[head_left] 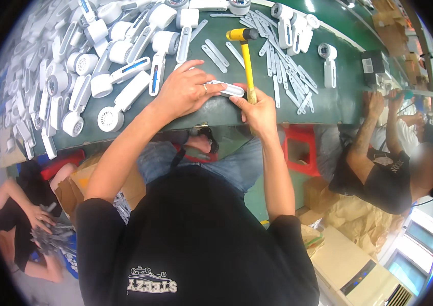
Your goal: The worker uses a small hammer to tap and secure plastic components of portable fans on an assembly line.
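Evidently, the work is only part done. The white handle (234,90) between the person's hands has a grey strip lying lengthwise along its visible face, though whether it is fully seated is too small to tell. On the green tabletop (331,105), many loose strips (277,64) lie scattered beyond and to the right of the hands, and a great heap of white fans (85,64) covers the left side. Some of these, such as the fan with blue in its handle (134,70), show an uncovered blue slot; others look closed over with grey, so I judge that a good deal is left.

The white handle is held above the tabletop's near edge, clear of the heap. Its long axis runs across the view, left to right, dipping slightly toward the person at the right. The rounded end points right, to the right hand; the other end is hidden under the left hand, so I cannot tell what it joins.

The left hand (187,92) appears to grasp the handle, its index finger laid along the top and other fingers spread. The right hand (260,111) has its fingers wrapped around the yellow hammer (247,64), head pointing away from the person, while its thumb is at the handle's rounded end.
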Tool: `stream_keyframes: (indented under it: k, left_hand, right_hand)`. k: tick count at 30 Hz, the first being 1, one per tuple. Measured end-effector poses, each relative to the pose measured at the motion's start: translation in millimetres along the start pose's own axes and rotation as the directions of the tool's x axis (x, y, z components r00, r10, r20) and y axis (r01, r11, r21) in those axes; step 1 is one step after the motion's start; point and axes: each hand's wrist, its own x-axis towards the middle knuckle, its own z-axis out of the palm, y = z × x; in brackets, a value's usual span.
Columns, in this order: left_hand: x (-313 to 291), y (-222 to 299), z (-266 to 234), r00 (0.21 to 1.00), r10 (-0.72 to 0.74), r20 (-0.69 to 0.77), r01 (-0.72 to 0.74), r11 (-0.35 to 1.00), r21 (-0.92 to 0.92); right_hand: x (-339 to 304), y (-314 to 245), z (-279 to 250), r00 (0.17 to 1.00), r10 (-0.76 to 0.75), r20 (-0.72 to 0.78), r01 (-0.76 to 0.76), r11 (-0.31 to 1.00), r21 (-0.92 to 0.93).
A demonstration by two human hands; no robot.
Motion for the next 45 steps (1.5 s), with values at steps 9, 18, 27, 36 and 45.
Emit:
stream_keyframes:
  k: [9,18,27,36,45]
  left_hand:
    - [-5,11,-6,0.998,-0.051,-0.02,0.048,0.99,-0.129]
    - [-7,15,-2,0.999,0.037,0.005,-0.037,0.999,-0.017]
    - [-8,20,-2,0.999,0.03,-0.009,-0.031,0.999,-0.031]
    - [-8,20,-3,0.999,0.03,-0.031,-0.03,0.999,-0.012]
    - [-7,17,1,0.998,0.044,-0.036,-0.043,0.999,0.027]
  right_hand:
    - [-21,32,8,0.897,-0.414,-0.153,0.377,0.899,-0.223]
    - [-28,13,1,0.997,-0.06,-0.039,0.055,0.993,-0.105]
    - [-46,23,-1,0.983,-0.094,-0.157,0.071,0.987,-0.147]
    - [-163,-7,-19,0.999,0.004,-0.044,-0.015,0.971,-0.239]
    - [-175,5,-17,0.995,-0.083,-0.053,0.05,0.891,-0.451]
